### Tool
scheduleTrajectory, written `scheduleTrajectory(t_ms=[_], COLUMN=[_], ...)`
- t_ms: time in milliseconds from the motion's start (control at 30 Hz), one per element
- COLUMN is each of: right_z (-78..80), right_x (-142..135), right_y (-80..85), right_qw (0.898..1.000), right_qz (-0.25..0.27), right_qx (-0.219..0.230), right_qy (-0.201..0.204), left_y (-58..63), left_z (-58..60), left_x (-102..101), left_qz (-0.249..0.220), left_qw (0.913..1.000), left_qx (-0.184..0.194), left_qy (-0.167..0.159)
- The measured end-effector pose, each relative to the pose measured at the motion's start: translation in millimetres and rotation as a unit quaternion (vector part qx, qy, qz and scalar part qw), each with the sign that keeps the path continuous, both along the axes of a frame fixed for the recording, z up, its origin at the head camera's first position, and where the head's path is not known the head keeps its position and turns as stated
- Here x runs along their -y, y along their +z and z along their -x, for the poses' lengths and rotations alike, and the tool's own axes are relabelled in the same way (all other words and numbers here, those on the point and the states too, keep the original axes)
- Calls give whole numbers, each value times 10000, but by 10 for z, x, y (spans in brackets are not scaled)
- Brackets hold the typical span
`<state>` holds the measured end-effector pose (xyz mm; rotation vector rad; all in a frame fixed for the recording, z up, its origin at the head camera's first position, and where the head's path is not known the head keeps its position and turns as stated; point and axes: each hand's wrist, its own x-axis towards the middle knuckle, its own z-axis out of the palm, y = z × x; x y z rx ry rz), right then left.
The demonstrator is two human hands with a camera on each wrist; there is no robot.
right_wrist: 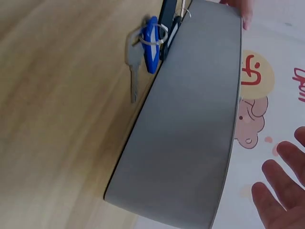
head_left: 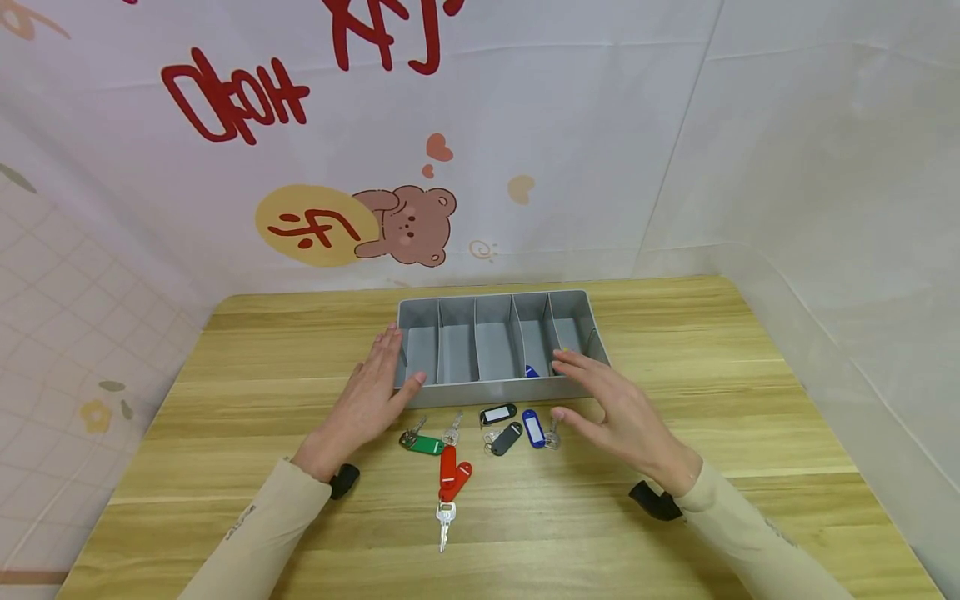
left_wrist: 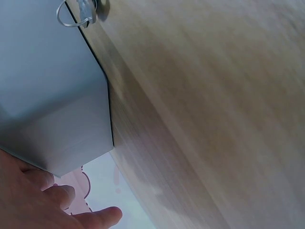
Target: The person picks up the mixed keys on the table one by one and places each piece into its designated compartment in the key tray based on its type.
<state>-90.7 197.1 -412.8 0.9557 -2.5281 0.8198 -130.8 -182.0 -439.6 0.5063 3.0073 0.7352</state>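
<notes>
A grey tray [head_left: 480, 392] split into several compartments stands on the table. My left hand [head_left: 365, 396] lies along its left end, fingers straight and thumb over the front rim; firm contact is hard to tell. By the front right corner, my right hand [head_left: 618, 408] has its fingers spread and holds nothing. A blue tag [head_left: 531, 372] shows in the second compartment from the right. Before the tray lie keys with a green tag [head_left: 425, 446], red tags [head_left: 448, 467], a black tag [head_left: 498, 414], a dark grey tag [head_left: 507, 438] and a blue tag [head_left: 534, 428].
A single silver key [head_left: 446, 521] points toward me below the red tags. The wooden table [head_left: 525, 542] reaches back to a white printed cloth [head_left: 570, 167] with a bear drawing. Something small and yellow shows by my right fingertips, mostly hidden.
</notes>
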Motion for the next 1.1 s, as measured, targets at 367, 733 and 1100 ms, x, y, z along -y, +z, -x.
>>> scheduleTrajectory(t_ms=[367, 733, 1100], right_z=[-86, -124, -113], right_x=[-9, -2, 2], right_y=[-113, -194, -287], right_qw=[9990, 9984, 9973], right_qz=[139, 192, 280], right_qx=[-188, -61, 27], right_qy=[390, 528, 676], left_y=[23, 14, 9], left_z=[-11, -6, -8], left_x=[-10, -7, -9], left_qz=[16, -11, -16], left_qw=[10000, 10000, 10000], left_qx=[17, -20, -31], left_qy=[-3, 1, -9])
